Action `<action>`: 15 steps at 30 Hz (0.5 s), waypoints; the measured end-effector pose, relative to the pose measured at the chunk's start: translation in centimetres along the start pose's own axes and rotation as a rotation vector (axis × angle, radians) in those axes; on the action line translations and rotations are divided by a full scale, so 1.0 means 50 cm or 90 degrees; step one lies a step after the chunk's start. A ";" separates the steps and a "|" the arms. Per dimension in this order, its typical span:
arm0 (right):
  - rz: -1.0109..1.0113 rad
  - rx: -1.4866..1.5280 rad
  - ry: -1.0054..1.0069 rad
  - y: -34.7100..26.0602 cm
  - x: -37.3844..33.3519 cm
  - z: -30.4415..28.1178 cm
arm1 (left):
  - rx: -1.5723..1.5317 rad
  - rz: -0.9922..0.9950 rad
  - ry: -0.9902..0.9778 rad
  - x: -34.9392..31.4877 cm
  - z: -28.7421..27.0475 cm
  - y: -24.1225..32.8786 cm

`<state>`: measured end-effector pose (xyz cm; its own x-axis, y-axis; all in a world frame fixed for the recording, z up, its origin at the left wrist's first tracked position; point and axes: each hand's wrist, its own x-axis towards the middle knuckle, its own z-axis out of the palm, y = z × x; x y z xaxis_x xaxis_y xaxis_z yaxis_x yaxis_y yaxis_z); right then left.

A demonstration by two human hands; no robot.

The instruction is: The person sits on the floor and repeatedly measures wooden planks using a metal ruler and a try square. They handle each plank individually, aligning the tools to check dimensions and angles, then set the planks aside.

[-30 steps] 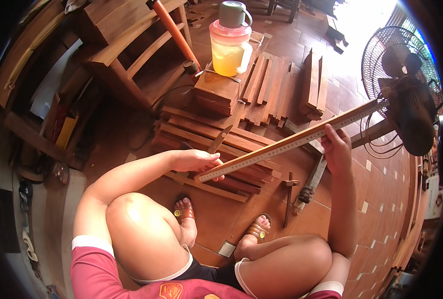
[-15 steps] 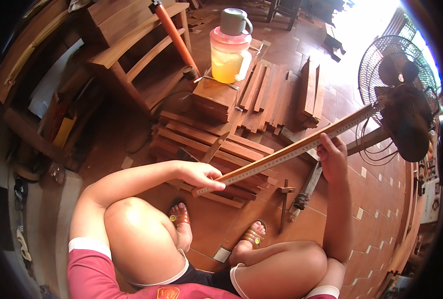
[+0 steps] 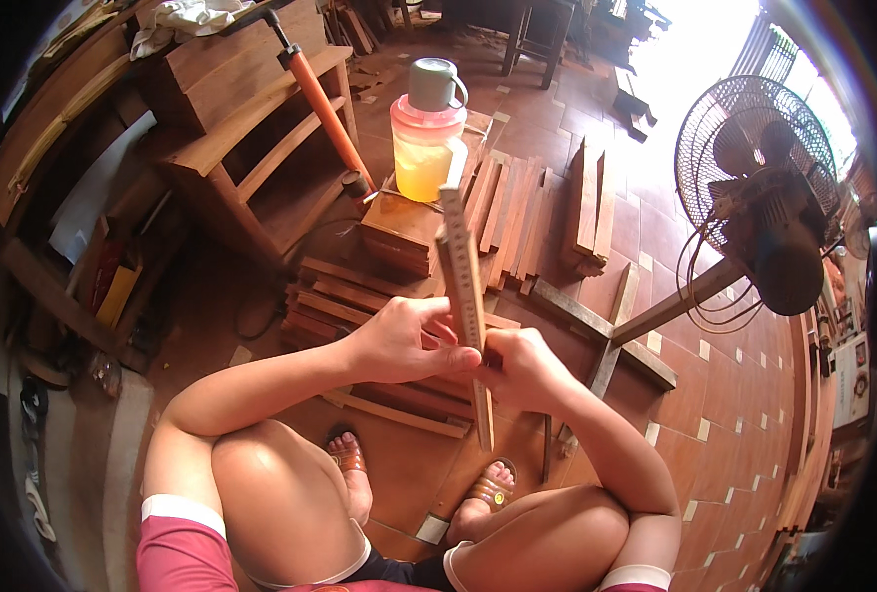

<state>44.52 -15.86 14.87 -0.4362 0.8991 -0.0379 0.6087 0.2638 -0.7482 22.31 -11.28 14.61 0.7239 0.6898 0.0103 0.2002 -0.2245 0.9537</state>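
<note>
A long ruler [image 3: 469, 296] with printed markings lies along a thin wooden strip [image 3: 444, 259]. The pair slants away from me over the wood pile, seen nearly end-on. On its left side, my left hand [image 3: 404, 340] pinches it near the middle, the thumb against the marked face. My right hand [image 3: 525, 365] is closed round it from the right, close beside the left thumb; most of its fingertips are hidden. The near end [image 3: 486, 434] hangs above the floor between my sandalled feet. Below and behind my hands lies a stack of reddish-brown wooden pieces [image 3: 325, 296].
A jug of yellow liquid [image 3: 421, 163] with a grey mug [image 3: 431, 84] on top stands on a wooden block [image 3: 396, 242]. More wooden strips [image 3: 517, 217] lie beyond. At the right is a standing fan [image 3: 759, 168] on a crossed base. An orange pump [image 3: 325, 118] leans by wooden furniture [image 3: 246, 138] at the left.
The ruler and strip have swung from pointing right toward the fan to pointing away from me. My right hand has come in leftward beside my left. The view has shifted slightly.
</note>
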 end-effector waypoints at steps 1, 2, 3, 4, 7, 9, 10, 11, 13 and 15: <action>-0.001 0.003 -0.010 0.015 0.000 0.017 | -0.010 -0.026 -0.010 -0.002 0.002 -0.005; -0.001 0.005 -0.036 0.018 -0.002 0.023 | -0.014 0.003 0.013 -0.003 0.006 -0.005; -0.001 0.007 -0.061 0.018 -0.004 0.024 | -0.004 0.003 0.020 -0.005 0.007 -0.009; 0.013 0.010 -0.079 0.017 -0.003 0.022 | 0.007 0.003 0.027 -0.006 0.008 -0.014; 0.046 0.065 -0.104 0.017 0.000 0.017 | -0.036 -0.004 0.074 -0.007 0.014 -0.009; 0.053 0.158 -0.086 0.024 0.003 0.013 | -0.063 -0.005 0.133 -0.004 0.014 -0.006; 0.016 0.143 -0.101 0.051 0.006 0.017 | -0.063 -0.002 0.171 -0.001 0.010 -0.009; -0.007 0.127 -0.078 0.069 0.005 0.025 | -0.060 0.001 0.209 0.001 0.004 -0.013; -0.058 0.096 -0.032 0.089 -0.006 0.048 | -0.045 0.003 0.281 0.003 -0.018 -0.026; 0.004 0.129 -0.073 0.088 -0.012 0.071 | -0.098 -0.021 0.342 0.005 -0.040 -0.037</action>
<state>45.13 -16.49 9.25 -0.5121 0.8519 -0.1094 0.4712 0.1721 -0.8650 20.80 -9.32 13.44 0.2722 0.9577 0.0938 0.0891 -0.1221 0.9885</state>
